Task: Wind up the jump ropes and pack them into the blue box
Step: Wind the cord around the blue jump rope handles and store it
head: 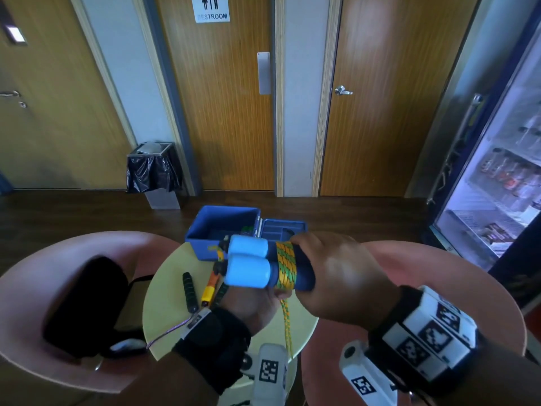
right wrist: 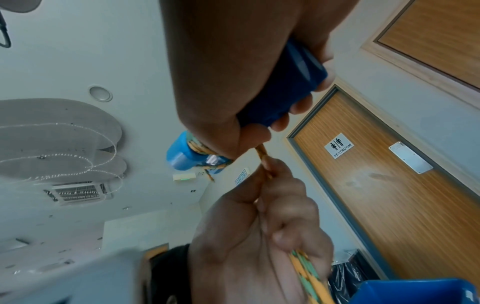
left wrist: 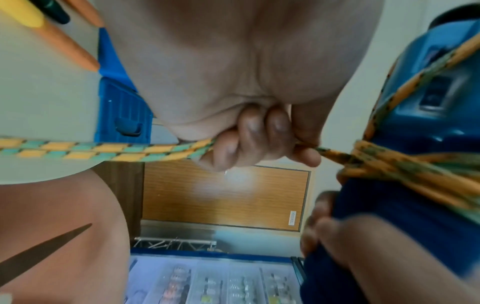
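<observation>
Held above the round yellow table (head: 304,325): two blue jump-rope handles (head: 248,262) side by side, bound at mid-length by turns of orange-and-green braided rope (head: 286,266). Right hand (head: 336,276) wrapped around the dark ends of the handles, fingers curled tight. Left hand (head: 254,306) below, fist closed on the free rope, which hangs doubled toward the table edge. Blue box (head: 222,230) open just beyond the bundle, lid laid flat to its right; something green inside, too small to name.

Rope likely soft and limp, prone to loosening unless kept taut; handles rigid, light, probably smooth. Best hold: handles clamped together at their ends, rope pinched close to the last turn.

From the left wrist: rope (left wrist: 103,150) running doubled through curled fingers (left wrist: 249,135) into crossed turns on the handle, possibly a knot forming, though blurred. From the right wrist: fingertips (right wrist: 298,107) around the dark handle end, unseen from the head. Only the head view shows a black handle (head: 190,291) and an orange-yellow handle (head: 210,288) lying on the table, apparently further ropes not yet wound.
</observation>
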A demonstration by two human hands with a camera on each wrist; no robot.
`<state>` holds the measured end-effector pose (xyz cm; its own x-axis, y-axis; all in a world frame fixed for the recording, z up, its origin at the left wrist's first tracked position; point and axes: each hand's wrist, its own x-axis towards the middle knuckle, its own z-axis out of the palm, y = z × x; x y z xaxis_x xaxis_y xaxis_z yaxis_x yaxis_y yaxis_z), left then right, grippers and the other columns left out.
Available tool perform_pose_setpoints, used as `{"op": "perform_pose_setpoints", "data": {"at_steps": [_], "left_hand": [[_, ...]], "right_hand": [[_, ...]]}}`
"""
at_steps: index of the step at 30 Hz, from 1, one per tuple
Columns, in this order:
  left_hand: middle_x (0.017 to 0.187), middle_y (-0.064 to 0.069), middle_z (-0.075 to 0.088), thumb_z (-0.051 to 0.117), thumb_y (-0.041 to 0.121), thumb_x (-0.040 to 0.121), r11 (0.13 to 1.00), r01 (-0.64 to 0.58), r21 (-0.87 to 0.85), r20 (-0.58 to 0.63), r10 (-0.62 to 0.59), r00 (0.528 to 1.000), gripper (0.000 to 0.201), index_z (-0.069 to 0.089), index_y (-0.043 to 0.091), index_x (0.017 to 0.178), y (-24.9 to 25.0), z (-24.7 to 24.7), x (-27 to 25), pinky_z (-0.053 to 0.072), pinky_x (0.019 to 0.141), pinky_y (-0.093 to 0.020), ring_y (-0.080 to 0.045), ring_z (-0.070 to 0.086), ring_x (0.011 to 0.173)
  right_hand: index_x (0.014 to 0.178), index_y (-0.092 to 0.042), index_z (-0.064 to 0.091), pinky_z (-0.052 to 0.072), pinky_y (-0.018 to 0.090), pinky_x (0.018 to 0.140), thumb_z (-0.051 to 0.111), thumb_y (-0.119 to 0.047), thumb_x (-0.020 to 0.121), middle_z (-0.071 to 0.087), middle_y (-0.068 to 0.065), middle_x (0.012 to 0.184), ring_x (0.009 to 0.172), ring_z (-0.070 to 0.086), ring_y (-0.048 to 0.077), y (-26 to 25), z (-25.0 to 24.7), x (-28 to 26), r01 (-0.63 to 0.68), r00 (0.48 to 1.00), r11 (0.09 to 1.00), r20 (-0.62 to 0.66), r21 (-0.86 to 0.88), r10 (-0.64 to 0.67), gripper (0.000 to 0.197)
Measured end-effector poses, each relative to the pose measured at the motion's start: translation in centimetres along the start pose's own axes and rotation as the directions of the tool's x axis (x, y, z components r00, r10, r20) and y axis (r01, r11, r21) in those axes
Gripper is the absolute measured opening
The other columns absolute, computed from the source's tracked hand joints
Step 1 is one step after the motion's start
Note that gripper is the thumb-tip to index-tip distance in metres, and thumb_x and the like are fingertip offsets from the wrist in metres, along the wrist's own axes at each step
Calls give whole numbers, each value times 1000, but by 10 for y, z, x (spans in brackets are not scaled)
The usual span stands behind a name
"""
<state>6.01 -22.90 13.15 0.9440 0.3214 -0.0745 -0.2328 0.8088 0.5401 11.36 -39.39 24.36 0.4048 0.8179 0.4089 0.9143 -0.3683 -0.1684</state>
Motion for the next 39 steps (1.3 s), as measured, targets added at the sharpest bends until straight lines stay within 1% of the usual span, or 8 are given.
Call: {"op": "perform_pose_setpoints", "data": {"at_steps": [3,8,11,16,21,25,31,39], "left_hand": [[56,1,31,76,18,56,956,-62,287,78,42,996,29,51,17,70,-4,24,-12,22,44,-23,-10,27,44],[47,12,38,44,-8,96,663,-217,716,7,304,953,53,52,28,58,-4,32,-6,30,48,-19,-2,32,44],[52,10,44,48,4,96,476,-214,853,37,355,934,41,60,28,65,-9,31,-4,28,55,-26,-5,35,51],[57,3,47,47,7,96,433,-167,886,42,283,958,25,57,1,74,-15,33,-14,35,55,-15,-6,42,53],[49,10,43,46,14,98,65,-68,996,54,193,980,25,58,14,75,-12,21,-13,26,50,-24,-6,37,48],[54,5,44,53,27,96,-110,-53,993,64,100,993,26,58,16,72,-2,23,-18,27,52,-25,-6,42,53],[77,3,58,55,47,95,-604,-259,754,279,-63,958,28,64,22,86,30,25,-14,30,75,-33,-12,55,80],[70,15,63,55,66,82,-441,-367,819,251,-300,920,30,67,39,81,67,13,14,48,66,-30,-2,59,68]], "right_hand": [[106,-21,58,46,29,62,55,-44,71,65,-6,87,75,63,18,0,2,7,-106,994,994,14,-17,106,42],[112,-19,50,50,32,72,62,-33,80,62,-4,99,85,61,20,3,10,21,-214,974,976,66,-49,217,37],[111,-18,49,52,35,75,64,-32,80,62,-3,100,87,61,20,6,18,29,-257,961,963,85,-81,263,37],[111,-15,49,44,34,75,70,-37,77,61,1,105,96,62,23,24,32,41,-330,920,918,143,-220,365,45],[115,-12,50,50,35,75,69,-46,81,61,4,107,95,64,24,22,50,43,-273,894,894,248,-356,372,52],[112,-13,54,45,31,66,63,-26,85,63,1,96,86,65,21,25,66,40,-249,866,855,290,-456,407,31],[104,-22,57,45,39,81,56,-21,90,62,1,103,95,61,25,29,78,21,4,844,859,463,-512,271,14],[113,-18,54,45,36,75,57,-19,89,54,6,107,99,52,28,22,66,7,183,857,934,516,-307,2,24]]}}
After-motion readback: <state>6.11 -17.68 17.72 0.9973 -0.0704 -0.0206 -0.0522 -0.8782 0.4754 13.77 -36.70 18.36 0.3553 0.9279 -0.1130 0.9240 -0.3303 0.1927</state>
